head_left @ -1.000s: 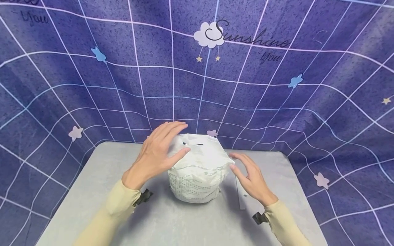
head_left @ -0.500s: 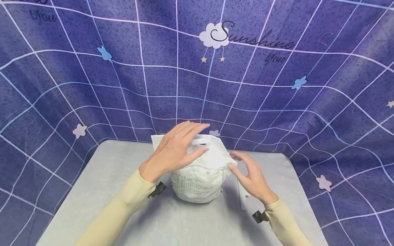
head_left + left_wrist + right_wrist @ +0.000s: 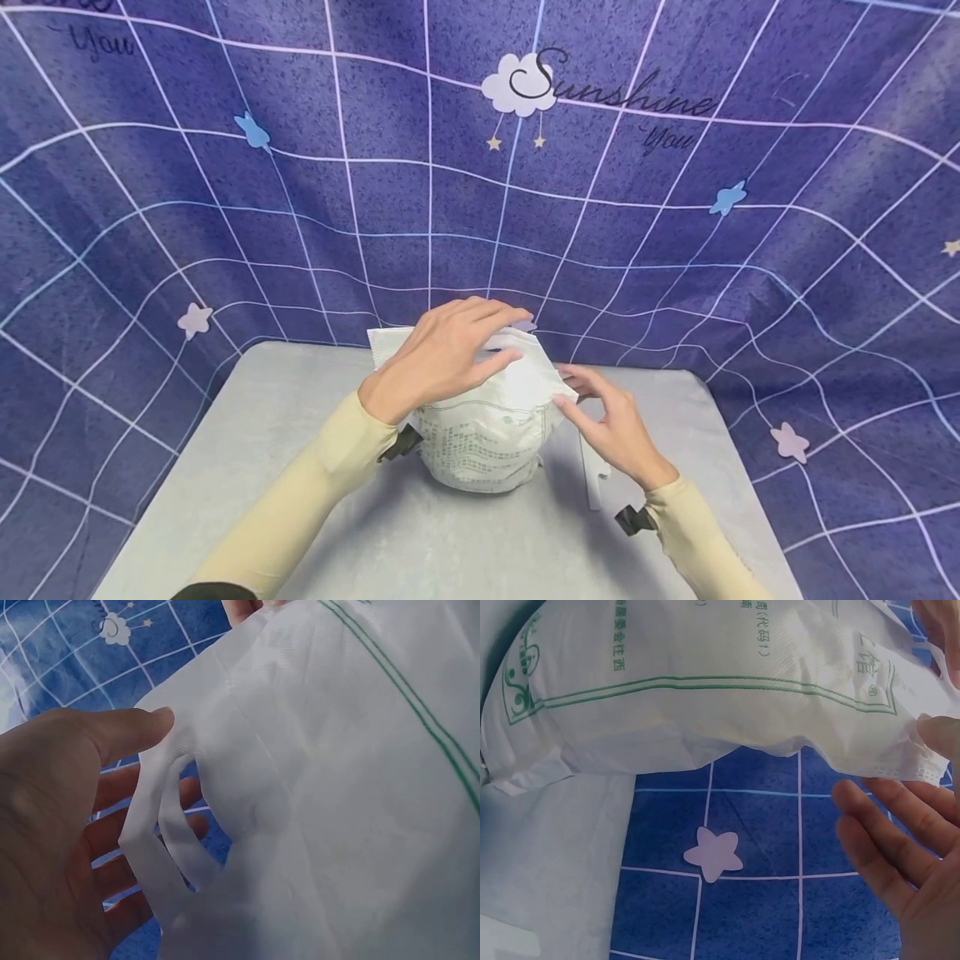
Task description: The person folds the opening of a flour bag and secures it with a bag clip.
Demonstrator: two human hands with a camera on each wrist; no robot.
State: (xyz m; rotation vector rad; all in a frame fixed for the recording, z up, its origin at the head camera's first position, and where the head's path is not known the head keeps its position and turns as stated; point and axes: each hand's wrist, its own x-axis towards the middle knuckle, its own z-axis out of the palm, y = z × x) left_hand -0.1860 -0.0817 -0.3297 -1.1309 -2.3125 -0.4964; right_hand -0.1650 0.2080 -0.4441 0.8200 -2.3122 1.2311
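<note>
A full white bag (image 3: pixel 480 450), with a cut-out handle in its raised top flap, stands upright on the table. Rows of small print cover its front; green lines and characters show in the right wrist view. My left hand (image 3: pixel 442 350) is at the top edge: in the left wrist view, the thumb lies on the near side near the handle slot and the spread fingers reach behind the flap. My right hand (image 3: pixel 615 425) is at the bag's right corner, its thumb by the near face and its fingers spread behind. Neither hand shows a firm grip.
The light grey table (image 3: pixel 247 450) has a patterned blue cloth (image 3: pixel 390 183) with stars and lines rising behind and beside it. A flat white piece (image 3: pixel 594 479) with a notch lies on the table, right of the bag and partly behind my right hand.
My left hand has moved right along the bag's top edge, uncovering its upper left corner and covering more of the handle slot. My right hand stays at the right corner.
</note>
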